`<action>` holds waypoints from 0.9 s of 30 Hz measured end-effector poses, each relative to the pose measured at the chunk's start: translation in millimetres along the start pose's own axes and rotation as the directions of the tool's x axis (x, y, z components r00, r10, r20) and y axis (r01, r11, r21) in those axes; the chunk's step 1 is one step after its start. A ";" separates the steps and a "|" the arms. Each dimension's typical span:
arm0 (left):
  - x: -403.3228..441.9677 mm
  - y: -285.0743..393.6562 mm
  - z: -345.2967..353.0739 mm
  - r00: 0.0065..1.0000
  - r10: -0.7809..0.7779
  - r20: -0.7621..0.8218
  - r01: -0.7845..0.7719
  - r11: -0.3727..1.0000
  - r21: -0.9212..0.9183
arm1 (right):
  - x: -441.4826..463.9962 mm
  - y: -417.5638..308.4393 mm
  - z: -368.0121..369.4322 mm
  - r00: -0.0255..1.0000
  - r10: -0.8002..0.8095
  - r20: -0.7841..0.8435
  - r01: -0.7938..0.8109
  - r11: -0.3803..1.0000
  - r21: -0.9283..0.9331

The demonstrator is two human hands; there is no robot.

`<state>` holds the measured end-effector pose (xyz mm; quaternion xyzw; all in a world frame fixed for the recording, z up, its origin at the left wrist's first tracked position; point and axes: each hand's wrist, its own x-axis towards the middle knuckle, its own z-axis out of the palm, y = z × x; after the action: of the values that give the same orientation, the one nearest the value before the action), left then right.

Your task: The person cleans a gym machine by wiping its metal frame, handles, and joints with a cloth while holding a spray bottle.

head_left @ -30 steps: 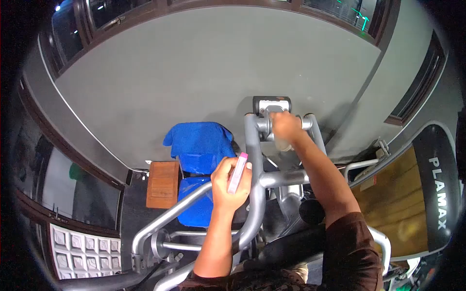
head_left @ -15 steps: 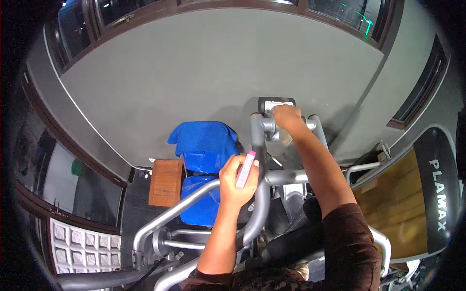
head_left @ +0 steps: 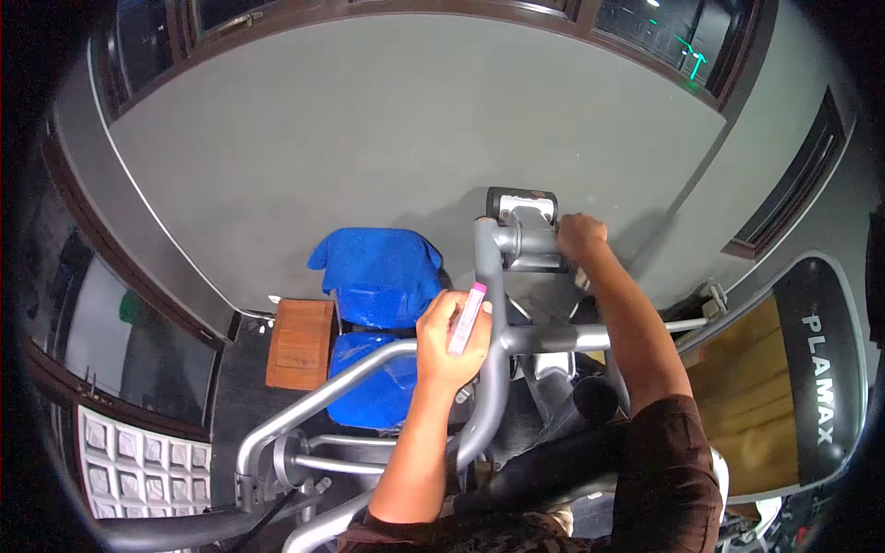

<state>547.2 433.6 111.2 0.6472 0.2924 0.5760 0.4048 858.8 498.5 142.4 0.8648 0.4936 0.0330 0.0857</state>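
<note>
My left hand (head_left: 450, 339) is closed around a slim pale bottle (head_left: 466, 323) with a pink cap, held upright beside the curved grey metal tube (head_left: 495, 369) of a gym machine. Over at the top right of the frame (head_left: 535, 242), my right hand (head_left: 584, 241) is curled at the end of the horizontal grey bar. Something pale shows just below its fingers, too small to make out. Behind the bar sits a black and silver machine part (head_left: 523, 204).
A blue chair (head_left: 373, 380) with a blue towel (head_left: 378, 263) over its back stands near a brown wooden box (head_left: 301, 344). At right is a PLAMAX panel (head_left: 819, 369). A silver handrail (head_left: 323, 401) crosses the lower left.
My right hand has moved right along the crossbar, from its middle to its right end. My left hand still holds the bottle, slightly further right in view than a second ago.
</note>
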 end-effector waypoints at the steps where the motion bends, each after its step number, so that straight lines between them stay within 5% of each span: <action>1: 1.3 1.9 -1.4 1.000 -0.015 0.003 0.015 1.000 0.002 | -9.9 2.3 5.3 0.999 -0.027 -0.035 0.026 0.999 -0.029; 7: -0.7 5.7 -3.2 1.000 -0.021 0.002 0.021 1.000 0.022 | -58.3 19.3 51.9 0.968 -0.074 -0.240 0.053 0.994 -0.092; 19: -3.3 -3.7 -0.2 0.999 0.040 -0.027 -0.040 0.999 0.003 | -56.5 18.1 106.5 0.960 -0.102 -0.262 0.021 0.955 -0.295; 22: -3.7 0.4 -1.3 0.999 0.022 -0.024 -0.022 1.000 -0.008 | -50.0 20.3 102.8 0.981 -0.193 0.005 0.180 0.907 -0.381; 25: 0.4 -4.8 -3.7 0.998 0.063 -0.030 -0.062 0.997 0.039 | -46.0 10.1 97.9 0.968 -0.250 0.000 0.236 0.915 -0.328; 26: 0.8 -5.7 -3.0 0.997 0.072 -0.041 -0.070 0.997 0.028 | -48.8 10.2 102.3 0.896 -0.400 -0.194 0.330 0.890 -0.314; 27: 0.6 -5.0 -1.6 0.996 0.079 -0.044 -0.078 0.997 0.016 | -51.9 5.5 99.0 0.875 -0.442 -0.200 0.363 0.870 -0.334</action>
<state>546.3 436.9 107.3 0.6480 0.2798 0.6036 0.3707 851.0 439.7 47.5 0.7073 0.6611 0.2026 0.1469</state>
